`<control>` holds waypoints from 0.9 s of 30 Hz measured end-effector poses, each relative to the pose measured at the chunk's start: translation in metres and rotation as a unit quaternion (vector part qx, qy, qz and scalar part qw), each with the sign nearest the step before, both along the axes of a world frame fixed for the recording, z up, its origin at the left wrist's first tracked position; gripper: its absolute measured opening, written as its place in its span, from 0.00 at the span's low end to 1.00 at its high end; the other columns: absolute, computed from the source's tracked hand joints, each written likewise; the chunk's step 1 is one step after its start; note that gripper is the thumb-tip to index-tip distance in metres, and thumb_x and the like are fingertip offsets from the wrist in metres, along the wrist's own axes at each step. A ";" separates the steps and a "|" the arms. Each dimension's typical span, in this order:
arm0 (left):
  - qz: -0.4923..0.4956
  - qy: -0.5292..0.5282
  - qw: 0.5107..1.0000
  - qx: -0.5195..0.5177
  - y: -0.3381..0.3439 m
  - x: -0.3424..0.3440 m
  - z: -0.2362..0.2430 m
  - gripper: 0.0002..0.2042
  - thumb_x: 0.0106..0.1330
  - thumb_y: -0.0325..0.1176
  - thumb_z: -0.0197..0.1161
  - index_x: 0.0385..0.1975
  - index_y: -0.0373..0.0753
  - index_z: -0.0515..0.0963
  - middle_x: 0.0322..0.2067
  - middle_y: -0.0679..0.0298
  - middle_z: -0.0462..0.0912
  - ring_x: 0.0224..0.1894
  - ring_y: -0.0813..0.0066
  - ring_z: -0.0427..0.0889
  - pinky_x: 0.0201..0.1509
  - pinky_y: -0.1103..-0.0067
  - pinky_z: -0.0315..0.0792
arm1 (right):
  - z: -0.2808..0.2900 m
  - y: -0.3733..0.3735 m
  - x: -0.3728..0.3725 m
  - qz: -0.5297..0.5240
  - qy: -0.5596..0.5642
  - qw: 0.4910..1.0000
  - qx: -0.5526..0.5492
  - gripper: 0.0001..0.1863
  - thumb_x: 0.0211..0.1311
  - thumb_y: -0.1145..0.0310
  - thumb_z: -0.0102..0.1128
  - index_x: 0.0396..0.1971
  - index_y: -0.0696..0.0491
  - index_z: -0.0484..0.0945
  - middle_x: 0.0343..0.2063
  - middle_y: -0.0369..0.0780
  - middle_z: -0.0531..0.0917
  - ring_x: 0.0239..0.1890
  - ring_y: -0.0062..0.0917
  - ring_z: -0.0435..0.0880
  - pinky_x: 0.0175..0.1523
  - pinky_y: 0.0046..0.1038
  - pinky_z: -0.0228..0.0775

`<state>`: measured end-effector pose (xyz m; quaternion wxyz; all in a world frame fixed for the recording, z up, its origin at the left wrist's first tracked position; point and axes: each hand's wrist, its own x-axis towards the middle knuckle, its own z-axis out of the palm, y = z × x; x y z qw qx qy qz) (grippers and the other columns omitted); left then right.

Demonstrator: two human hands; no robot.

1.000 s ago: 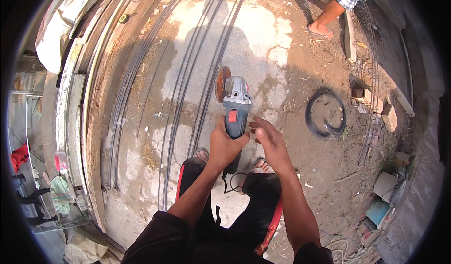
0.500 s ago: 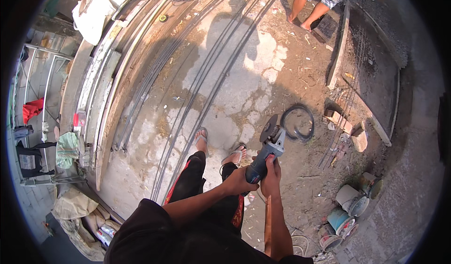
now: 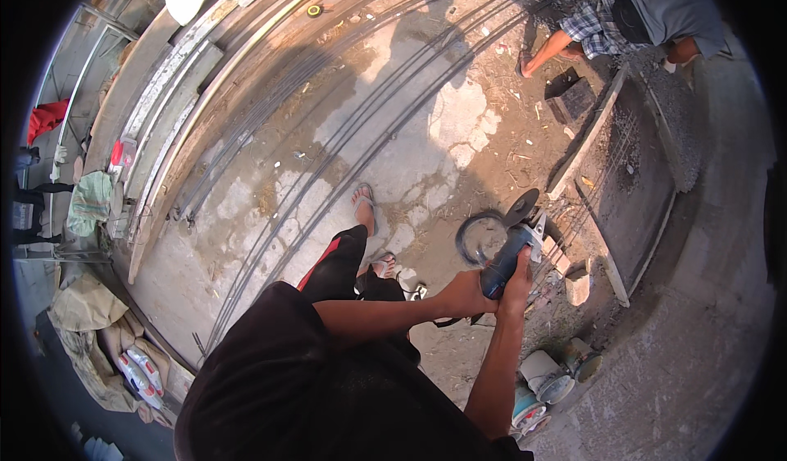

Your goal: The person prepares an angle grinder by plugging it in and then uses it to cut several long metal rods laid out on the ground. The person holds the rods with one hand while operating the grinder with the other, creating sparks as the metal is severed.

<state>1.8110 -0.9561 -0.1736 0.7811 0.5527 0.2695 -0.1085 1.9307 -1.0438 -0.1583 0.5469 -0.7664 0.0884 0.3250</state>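
Observation:
An angle grinder [image 3: 502,266] with a blue-grey body is held out in front of me in both hands. My left hand [image 3: 464,296] wraps round its rear end. Nearer the metal head, my right hand [image 3: 518,280] grips the body from the right side. The dark disc [image 3: 522,207] points up and away from me, touching nothing that I can see. Behind the tool, a coil of dark wire [image 3: 469,230] lies on the ground, partly hidden by the grinder. My fingers' undersides are out of sight.
Long steel bars [image 3: 361,147] run across the ground left of my feet. Timber planks [image 3: 176,112] lie farther left. A person in checked shorts [image 3: 592,26] is at the far right. Buckets [image 3: 545,375] stand right of me, near wooden blocks [image 3: 577,284] and a board [image 3: 586,137].
The grinder, held in both hands, has moved right and slightly up in the view. My view has turned, and more of the other person shows at the far right.

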 end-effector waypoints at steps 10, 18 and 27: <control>0.013 0.026 0.999 -0.026 0.125 0.084 0.005 0.33 0.52 0.48 0.83 0.48 0.25 0.81 0.35 0.48 0.91 0.36 0.63 0.93 0.43 0.70 0.84 | -0.005 0.134 0.098 0.031 0.011 0.999 -0.009 0.37 0.82 0.35 0.49 0.57 0.60 0.77 0.39 0.45 0.87 0.35 0.34 0.91 0.40 0.37 0.85; 0.157 0.028 0.986 0.050 0.192 0.210 -0.066 0.35 0.52 0.48 0.83 0.48 0.21 0.79 0.37 0.38 0.89 0.43 0.51 0.93 0.50 0.65 0.83 | -0.060 0.244 0.233 0.114 0.065 0.991 -0.032 0.33 0.77 0.38 0.62 0.54 0.59 0.78 0.39 0.43 0.87 0.35 0.32 0.90 0.42 0.34 0.86; 0.111 0.012 0.988 0.107 0.290 0.326 -0.251 0.39 0.58 0.61 0.78 0.55 0.28 0.80 0.45 0.44 0.90 0.47 0.48 0.91 0.52 0.62 0.83 | -0.252 0.370 0.418 0.416 -0.044 0.897 -0.142 0.20 0.57 0.73 0.77 0.47 0.58 0.78 0.31 0.39 0.85 0.25 0.25 0.86 0.30 0.31 0.81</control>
